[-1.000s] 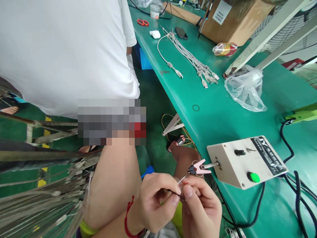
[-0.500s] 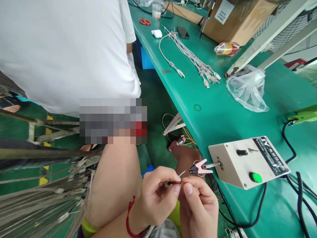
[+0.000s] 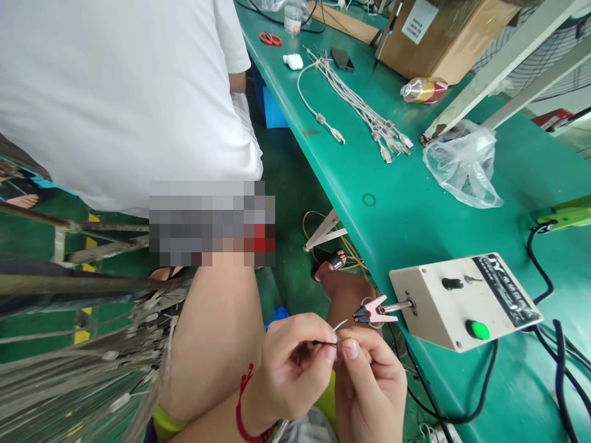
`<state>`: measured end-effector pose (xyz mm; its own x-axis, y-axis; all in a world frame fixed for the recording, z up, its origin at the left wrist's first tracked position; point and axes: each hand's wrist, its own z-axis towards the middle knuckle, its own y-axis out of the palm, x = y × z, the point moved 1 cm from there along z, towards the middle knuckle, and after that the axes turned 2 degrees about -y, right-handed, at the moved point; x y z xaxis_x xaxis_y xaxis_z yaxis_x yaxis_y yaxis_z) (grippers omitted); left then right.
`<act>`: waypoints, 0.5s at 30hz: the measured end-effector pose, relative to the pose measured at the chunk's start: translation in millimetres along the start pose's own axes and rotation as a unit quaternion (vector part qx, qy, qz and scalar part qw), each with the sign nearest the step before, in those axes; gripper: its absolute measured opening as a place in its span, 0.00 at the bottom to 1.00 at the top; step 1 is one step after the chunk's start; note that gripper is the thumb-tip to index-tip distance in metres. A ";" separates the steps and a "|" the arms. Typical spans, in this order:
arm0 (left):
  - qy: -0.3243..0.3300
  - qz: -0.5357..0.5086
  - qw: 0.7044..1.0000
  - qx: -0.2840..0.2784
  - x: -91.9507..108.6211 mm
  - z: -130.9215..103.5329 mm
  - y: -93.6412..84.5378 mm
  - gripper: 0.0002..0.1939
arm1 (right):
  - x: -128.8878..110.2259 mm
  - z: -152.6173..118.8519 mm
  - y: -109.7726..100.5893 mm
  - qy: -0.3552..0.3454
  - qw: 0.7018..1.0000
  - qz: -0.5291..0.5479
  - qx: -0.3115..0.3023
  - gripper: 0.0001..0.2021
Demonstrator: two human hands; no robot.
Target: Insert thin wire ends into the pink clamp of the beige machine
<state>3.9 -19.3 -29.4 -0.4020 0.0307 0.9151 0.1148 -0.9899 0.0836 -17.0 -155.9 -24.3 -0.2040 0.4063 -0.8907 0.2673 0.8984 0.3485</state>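
Observation:
Low in the head view, my left hand [image 3: 298, 363] is closed in a pinch on thin wires. A white wire [image 3: 340, 324] sticks out above its fingertips, and a dark wire [image 3: 327, 343] runs between the two hands. My right hand [image 3: 372, 375] pinches the same wires from the other side, with a bit of red wire [image 3: 347, 348] at its thumb tip. Just beyond the fingers is a pink-and-black clip [image 3: 370, 310] on the shaft of a beige box [image 3: 464, 301] with a green button. The rest of the wires is hidden by my fingers.
On the green table [image 3: 392, 234] lie several grey USB cables [image 3: 360, 111], red-handled scissors [image 3: 270, 39], a plastic bag [image 3: 464, 163] and a bottle [image 3: 425, 90]. A cardboard box [image 3: 429, 37] stands behind. Many cables [image 3: 101, 381] hang at lower left. A person in a white shirt [image 3: 129, 92] sits close ahead.
Both hands stay nearly in place, fingertips pressed together. The wires between them have shifted slightly; more red wire shows at my right thumb. The seated person's arm has moved a little left.

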 end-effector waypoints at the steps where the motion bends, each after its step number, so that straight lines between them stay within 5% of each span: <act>1: 0.015 -0.013 1.000 -0.005 -0.6 1.1 0.4 0.03 | -0.3 0.2 0.4 0.011 1.000 0.002 0.003 0.09; 5: 0.070 -0.035 0.996 -0.031 -0.6 7.2 1.9 0.05 | -4.7 7.5 4.4 0.027 1.000 0.001 -0.004 0.12; 12: 0.051 0.023 0.998 -0.004 1.7 14.7 -1.0 0.10 | -22.9 32.2 9.3 0.033 0.990 0.133 0.029 0.26; 15: 0.052 0.057 0.997 0.001 2.5 18.8 -0.7 0.13 | -22.9 38.5 7.3 0.028 0.987 0.156 0.037 0.23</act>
<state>19.9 -15.9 -19.8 -0.4789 -0.0962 0.8726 0.1672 -0.9858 -0.0169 25.9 -165.1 -12.6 -0.1512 0.6721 -0.7249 0.3922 0.7139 0.5801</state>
